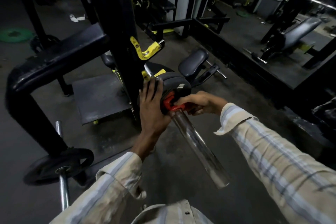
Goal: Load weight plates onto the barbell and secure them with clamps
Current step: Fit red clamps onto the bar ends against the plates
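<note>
A steel barbell sleeve (198, 149) runs from the lower middle up to dark weight plates (177, 83) stacked on it beside the black rack upright. A red clamp (171, 104) sits on the sleeve right against the outermost plate. My left hand (151, 107) lies flat with straight fingers against the left face of the plates, its heel by the clamp. My right hand (199, 102) comes from the right and grips the clamp's lever, fingers curled round it.
The black rack frame (60, 60) with yellow hooks (145, 51) stands on the left. A second bar with a black plate (58, 165) lies on the floor at lower left. A padded seat (192, 63) and a bench (298, 32) stand beyond; a green plate (14, 35) lies far left.
</note>
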